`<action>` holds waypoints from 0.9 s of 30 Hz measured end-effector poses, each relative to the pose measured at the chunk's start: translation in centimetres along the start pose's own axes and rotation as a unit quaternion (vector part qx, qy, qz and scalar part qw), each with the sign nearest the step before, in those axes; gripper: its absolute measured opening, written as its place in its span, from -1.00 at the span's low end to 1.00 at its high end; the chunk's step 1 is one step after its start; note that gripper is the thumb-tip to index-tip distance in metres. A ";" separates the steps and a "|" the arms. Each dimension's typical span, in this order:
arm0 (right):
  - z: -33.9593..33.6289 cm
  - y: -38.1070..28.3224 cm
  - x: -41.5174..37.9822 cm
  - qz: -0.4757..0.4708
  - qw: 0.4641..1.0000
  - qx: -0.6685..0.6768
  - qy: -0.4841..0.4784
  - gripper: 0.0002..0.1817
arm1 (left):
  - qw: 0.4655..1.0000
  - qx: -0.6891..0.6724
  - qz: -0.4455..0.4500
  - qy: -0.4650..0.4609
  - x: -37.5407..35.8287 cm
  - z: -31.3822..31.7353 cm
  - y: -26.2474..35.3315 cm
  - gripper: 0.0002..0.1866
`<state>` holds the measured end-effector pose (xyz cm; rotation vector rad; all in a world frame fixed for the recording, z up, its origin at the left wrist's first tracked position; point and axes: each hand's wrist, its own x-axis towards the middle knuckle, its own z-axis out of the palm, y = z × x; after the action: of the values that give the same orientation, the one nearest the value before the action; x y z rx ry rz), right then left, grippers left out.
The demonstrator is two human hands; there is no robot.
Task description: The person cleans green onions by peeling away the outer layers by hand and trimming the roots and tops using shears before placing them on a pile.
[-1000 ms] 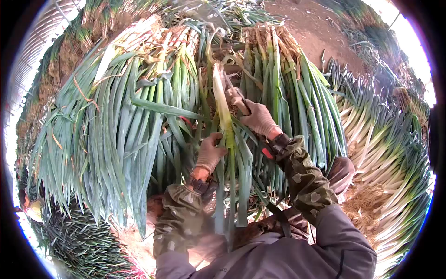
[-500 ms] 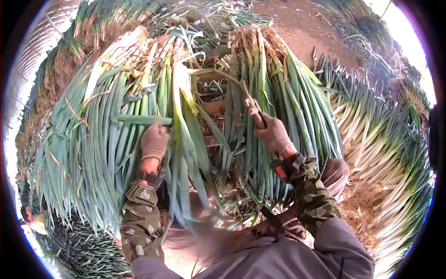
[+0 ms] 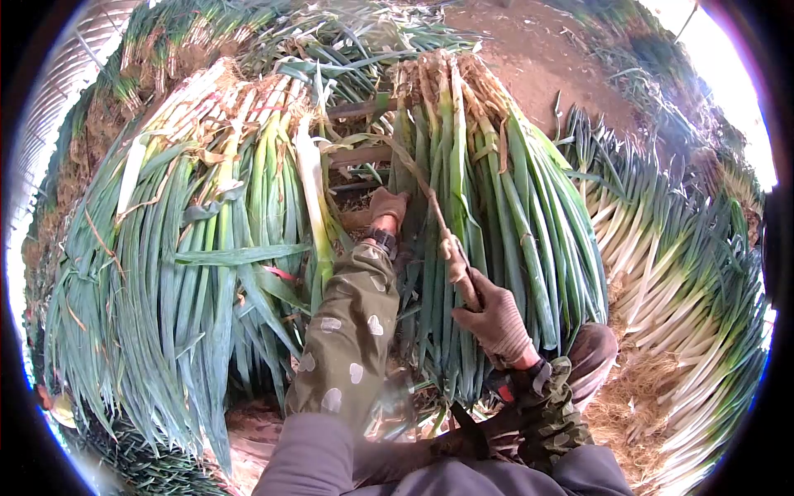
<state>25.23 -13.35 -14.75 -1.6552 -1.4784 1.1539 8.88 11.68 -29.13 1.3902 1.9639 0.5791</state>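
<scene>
My right hand (image 3: 495,321), in a knitted glove, is closed around the thick lower end of a thin bent stick (image 3: 440,217). The stick slants up and left over the right pile of leeks (image 3: 529,223). My left hand (image 3: 389,207), gloved too, is at the left edge of that pile, its fingers curled in against the outermost stalks. What those fingers hold is hidden. A left pile of leeks (image 3: 198,289) lies beyond my left forearm, with one pale-stemmed leek (image 3: 311,178) along its right edge.
Wooden slats (image 3: 361,155) show in the gap between the piles. A long row of leeks (image 3: 662,273) with white stems lies on the right. Bare soil (image 3: 521,58) and more leeks are at the back. My knee (image 3: 594,351) is beside the right pile.
My left hand has left the pale-stemmed leek on the left pile and moved right to the other pile's edge. My right hand has come lower and nearer with the stick.
</scene>
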 end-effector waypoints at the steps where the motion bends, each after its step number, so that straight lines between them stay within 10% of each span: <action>1: -0.1 0.2 -0.1 -0.002 1.000 0.022 0.006 -0.34 | 0.993 -0.108 0.001 -0.052 0.1 -0.5 -0.7 -0.51; 5: -0.6 -0.6 -0.2 -0.004 1.000 -0.002 0.011 -0.30 | 0.904 -0.401 -0.017 -0.148 -4.2 -7.6 -0.3 -0.70; 16: 5.3 -1.9 -5.8 -0.048 0.988 -0.132 -0.068 -0.22 | 0.905 -0.345 -0.147 -0.201 -23.9 -12.0 -16.7 -0.35; 27: 8.8 -0.6 -7.0 -0.087 0.954 -0.271 -0.098 -0.24 | 0.942 -0.309 -0.066 -0.112 -28.4 -13.0 -15.7 -0.21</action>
<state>17.11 -20.96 -16.54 -1.7380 -2.1684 0.8809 -4.47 -20.15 -23.53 0.8775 1.4948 0.8424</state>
